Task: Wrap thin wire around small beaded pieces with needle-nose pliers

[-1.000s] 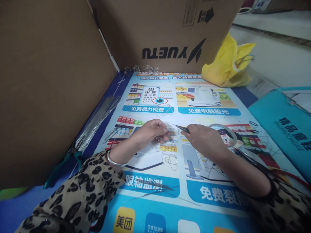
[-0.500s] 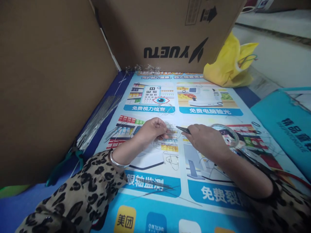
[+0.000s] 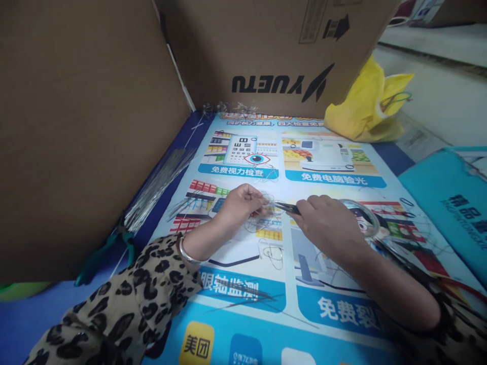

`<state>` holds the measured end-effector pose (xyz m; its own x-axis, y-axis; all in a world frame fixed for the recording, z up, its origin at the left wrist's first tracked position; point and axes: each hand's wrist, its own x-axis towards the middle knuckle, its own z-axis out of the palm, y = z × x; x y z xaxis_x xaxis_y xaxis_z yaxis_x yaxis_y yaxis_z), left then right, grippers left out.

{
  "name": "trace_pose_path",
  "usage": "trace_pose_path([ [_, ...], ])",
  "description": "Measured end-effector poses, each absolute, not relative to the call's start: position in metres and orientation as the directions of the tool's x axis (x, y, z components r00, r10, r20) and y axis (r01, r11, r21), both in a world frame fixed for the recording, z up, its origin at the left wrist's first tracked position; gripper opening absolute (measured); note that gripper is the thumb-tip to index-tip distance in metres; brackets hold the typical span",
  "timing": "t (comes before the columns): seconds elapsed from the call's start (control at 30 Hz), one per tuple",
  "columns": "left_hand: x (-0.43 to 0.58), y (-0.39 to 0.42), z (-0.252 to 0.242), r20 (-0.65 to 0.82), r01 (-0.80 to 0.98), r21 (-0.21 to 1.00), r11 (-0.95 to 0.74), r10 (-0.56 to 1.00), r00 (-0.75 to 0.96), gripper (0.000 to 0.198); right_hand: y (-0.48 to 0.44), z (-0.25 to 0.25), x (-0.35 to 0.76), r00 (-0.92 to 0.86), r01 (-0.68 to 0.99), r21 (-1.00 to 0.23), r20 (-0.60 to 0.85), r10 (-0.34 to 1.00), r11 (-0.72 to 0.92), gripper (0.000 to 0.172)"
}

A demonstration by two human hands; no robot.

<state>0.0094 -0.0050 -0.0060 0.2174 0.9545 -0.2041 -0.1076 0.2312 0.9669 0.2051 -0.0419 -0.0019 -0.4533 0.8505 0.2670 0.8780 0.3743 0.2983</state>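
My left hand point(image 3: 245, 205) is closed in a pinch on a piece of thin bent wire point(image 3: 271, 198), whose exact shape is too fine to make out. My right hand point(image 3: 331, 223) grips a pair of dark needle-nose pliers point(image 3: 287, 207), its handles hidden in the palm. The pliers' narrow tips point left and lie close by the left fingertips, at the wire. Below the hands, a loosely curled wire piece point(image 3: 271, 253) rests on the printed sheet point(image 3: 291, 284).
Straight wires point(image 3: 160, 185) lie bundled at the left beside teal-handled pliers point(image 3: 110, 251). Cardboard panels point(image 3: 281, 45) stand at the back and left. A yellow bag point(image 3: 361, 114), a clear round ring-shaped object point(image 3: 375, 215) and a teal box point(image 3: 452, 187) are at the right. Short dark wires point(image 3: 247, 294) lie in front.
My right hand has brought the pliers' tips left, up to the wire at my left fingertips. The whole view has shifted slightly.
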Motion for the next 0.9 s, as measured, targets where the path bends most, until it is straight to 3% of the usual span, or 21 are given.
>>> trace_pose_path([
  [0.27,0.015,-0.011,-0.002,-0.202,-0.103,0.970,0.220,0.965,0.165,0.018,-0.046,0.001,0.198,-0.465,0.871,0.296,0.234,0.854,0.393,0.018],
  [0.43,0.017,-0.012,-0.001,-0.187,-0.131,0.971,0.198,0.978,0.093,0.020,-0.046,0.004,0.203,-0.434,0.890,0.280,0.285,0.855,0.359,0.020],
  [0.73,0.014,-0.011,-0.002,-0.201,-0.210,0.954,0.216,0.975,0.092,0.024,-0.032,0.006,0.222,-0.370,0.889,0.366,0.217,0.904,0.276,0.022],
  [0.9,0.015,-0.013,-0.001,-0.213,-0.216,0.947,0.236,0.969,0.125,0.022,-0.030,-0.001,0.221,-0.423,0.873,0.358,0.213,0.881,0.332,0.020],
])
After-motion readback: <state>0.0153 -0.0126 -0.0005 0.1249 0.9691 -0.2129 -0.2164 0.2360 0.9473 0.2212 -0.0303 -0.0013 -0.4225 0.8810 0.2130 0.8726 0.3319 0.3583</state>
